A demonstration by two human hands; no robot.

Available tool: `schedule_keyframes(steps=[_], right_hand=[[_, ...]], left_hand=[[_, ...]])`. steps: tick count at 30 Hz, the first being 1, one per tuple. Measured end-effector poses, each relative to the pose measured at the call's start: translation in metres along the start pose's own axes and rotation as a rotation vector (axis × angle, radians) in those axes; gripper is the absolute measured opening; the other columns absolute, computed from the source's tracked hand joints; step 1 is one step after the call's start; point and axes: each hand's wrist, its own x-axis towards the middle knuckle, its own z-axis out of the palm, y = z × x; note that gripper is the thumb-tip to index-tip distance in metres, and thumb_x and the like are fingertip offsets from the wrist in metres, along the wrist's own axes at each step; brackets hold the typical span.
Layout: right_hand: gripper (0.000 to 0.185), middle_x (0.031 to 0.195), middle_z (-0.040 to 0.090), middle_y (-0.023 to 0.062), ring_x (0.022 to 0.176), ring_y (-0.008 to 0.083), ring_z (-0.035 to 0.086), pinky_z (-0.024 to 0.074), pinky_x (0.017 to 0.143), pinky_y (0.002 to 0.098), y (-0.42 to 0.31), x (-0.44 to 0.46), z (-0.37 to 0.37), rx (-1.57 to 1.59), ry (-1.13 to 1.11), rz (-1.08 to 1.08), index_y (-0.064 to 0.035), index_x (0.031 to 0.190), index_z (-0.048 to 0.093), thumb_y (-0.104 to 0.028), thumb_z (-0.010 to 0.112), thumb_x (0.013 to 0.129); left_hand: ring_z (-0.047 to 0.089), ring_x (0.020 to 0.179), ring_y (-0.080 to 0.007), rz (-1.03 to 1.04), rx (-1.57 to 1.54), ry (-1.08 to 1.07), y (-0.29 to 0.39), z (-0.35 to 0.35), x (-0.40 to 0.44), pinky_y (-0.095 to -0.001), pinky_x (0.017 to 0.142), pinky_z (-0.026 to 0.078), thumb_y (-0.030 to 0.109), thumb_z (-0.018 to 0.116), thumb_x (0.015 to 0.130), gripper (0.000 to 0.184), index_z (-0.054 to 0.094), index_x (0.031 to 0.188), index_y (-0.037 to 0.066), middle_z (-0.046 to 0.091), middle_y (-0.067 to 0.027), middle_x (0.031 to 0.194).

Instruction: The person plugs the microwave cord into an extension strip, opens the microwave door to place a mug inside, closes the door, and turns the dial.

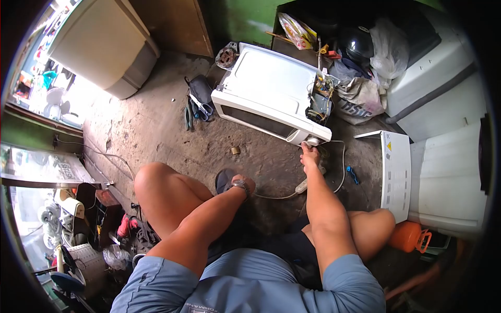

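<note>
A white microwave oven [271, 78] sits on the floor before me, its wiring [321, 99] exposed at the right end. My right hand [309, 156] reaches its front right corner, fingers closed at the control knob [312, 141]. My left hand [245, 182], with a watch on the wrist, rests low above my dark sandal [224, 180]; its fingers are mostly hidden. A pale cord [343, 167] loops from the oven's right side, past a pale block [301, 186] beside my right forearm. Right of the cord lies a small blue tool [353, 175].
A white vented panel [395, 167] with a warning label stands at the right. Left of the oven lie a dark pouch [199, 88] and several hand tools [190, 113]. Plastic bags [360, 96] crowd the back right. An orange container [406, 237] is beside my right knee.
</note>
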Motion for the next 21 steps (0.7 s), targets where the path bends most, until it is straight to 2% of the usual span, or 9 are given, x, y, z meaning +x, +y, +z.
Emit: schedule_keyframes(steps=[2, 5, 7, 10, 12, 14, 18, 20, 21], right_hand=[[0.043, 0.092, 0.064, 0.0014, 0.073, 0.0131, 0.060, 0.0473, 0.055, 0.0278, 0.000, 0.001, -0.001, -0.050, 0.003, 0.018, -0.0076, 0.105, 0.060, -0.045, 0.071, 0.086], [0.043, 0.094, 0.065, 0.0004, 0.076, 0.0135, 0.060, 0.0478, 0.058, 0.0284, 0.006, 0.009, -0.001, -0.043, -0.025, 0.023, -0.0091, 0.108, 0.060, -0.046, 0.070, 0.087], [0.043, 0.099, 0.065, 0.0004, 0.081, 0.0139, 0.060, 0.0486, 0.062, 0.0305, -0.010, -0.007, -0.007, -0.033, -0.052, 0.037, -0.0100, 0.109, 0.060, -0.047, 0.069, 0.088], [0.046, 0.106, 0.064, 0.0006, 0.092, 0.0152, 0.059, 0.0486, 0.070, 0.0334, -0.027, -0.022, -0.013, -0.006, -0.134, 0.149, -0.0115, 0.114, 0.060, -0.049, 0.068, 0.088], [0.047, 0.107, 0.063, 0.0008, 0.093, 0.0155, 0.058, 0.0485, 0.072, 0.0339, -0.026, -0.021, -0.015, 0.021, -0.159, 0.148, -0.0119, 0.116, 0.059, -0.049, 0.067, 0.089], [0.047, 0.111, 0.062, 0.0015, 0.096, 0.0162, 0.056, 0.0481, 0.078, 0.0357, -0.029, -0.023, -0.017, 0.044, -0.200, 0.161, -0.0131, 0.120, 0.057, -0.049, 0.065, 0.090], [0.048, 0.110, 0.061, 0.0020, 0.096, 0.0167, 0.055, 0.0483, 0.079, 0.0363, -0.024, -0.017, -0.019, 0.063, -0.234, 0.174, -0.0136, 0.122, 0.056, -0.048, 0.065, 0.090], [0.049, 0.112, 0.061, 0.0031, 0.098, 0.0177, 0.055, 0.0484, 0.080, 0.0372, -0.025, -0.016, -0.018, 0.052, -0.233, 0.182, -0.0135, 0.125, 0.055, -0.047, 0.065, 0.090], [0.049, 0.112, 0.061, 0.0031, 0.098, 0.0177, 0.055, 0.0484, 0.080, 0.0372, -0.024, -0.015, -0.018, 0.053, -0.233, 0.180, -0.0135, 0.125, 0.055, -0.047, 0.065, 0.090]], left_hand=[[0.066, 0.109, -0.0294, -0.029, -0.062, 0.018, 0.006, 0.002, 0.008, -0.0438, 0.080, 0.056, 0.025, 0.064, 0.086, 0.030, 0.073, 0.113, 0.015, 0.069, -0.0083, 0.120], [0.066, 0.109, -0.0338, -0.025, 0.059, 0.079, 0.022, -0.003, 0.008, -0.0494, 0.082, 0.054, 0.025, 0.066, 0.085, 0.036, 0.070, 0.118, 0.012, 0.066, -0.0127, 0.123], [0.065, 0.109, -0.0362, 0.181, -0.073, 0.069, 0.028, -0.032, -0.020, -0.0539, 0.085, 0.052, 0.023, 0.067, 0.084, 0.039, 0.067, 0.120, 0.007, 0.065, -0.0163, 0.122], [0.066, 0.107, -0.0359, 0.294, -0.094, 0.189, 0.044, -0.039, -0.034, -0.0512, 0.085, 0.053, 0.020, 0.069, 0.081, 0.039, 0.067, 0.117, 0.004, 0.066, -0.0175, 0.118], [0.066, 0.107, -0.0360, 0.340, -0.110, 0.232, 0.054, -0.052, -0.049, -0.0504, 0.084, 0.053, 0.019, 0.070, 0.080, 0.039, 0.067, 0.116, 0.003, 0.067, -0.0181, 0.117], [0.067, 0.105, -0.0357, 0.489, -0.070, 0.235, 0.060, -0.067, -0.067, -0.0483, 0.082, 0.055, 0.017, 0.069, 0.078, 0.035, 0.069, 0.111, 0.003, 0.068, -0.0182, 0.112], [0.067, 0.103, -0.0347, 0.590, 0.053, 0.302, 0.068, -0.086, -0.111, -0.0458, 0.079, 0.056, 0.017, 0.069, 0.077, 0.032, 0.071, 0.105, 0.003, 0.069, -0.0181, 0.106], [0.064, 0.102, -0.0304, 0.637, 0.219, 0.292, 0.062, -0.102, -0.143, -0.0444, 0.081, 0.055, 0.018, 0.062, 0.082, 0.026, 0.065, 0.104, 0.004, 0.065, -0.0116, 0.104], [0.064, 0.102, -0.0304, 0.636, 0.220, 0.294, 0.057, -0.107, -0.154, -0.0444, 0.081, 0.055, 0.018, 0.062, 0.082, 0.026, 0.065, 0.104, 0.004, 0.065, -0.0116, 0.104]])
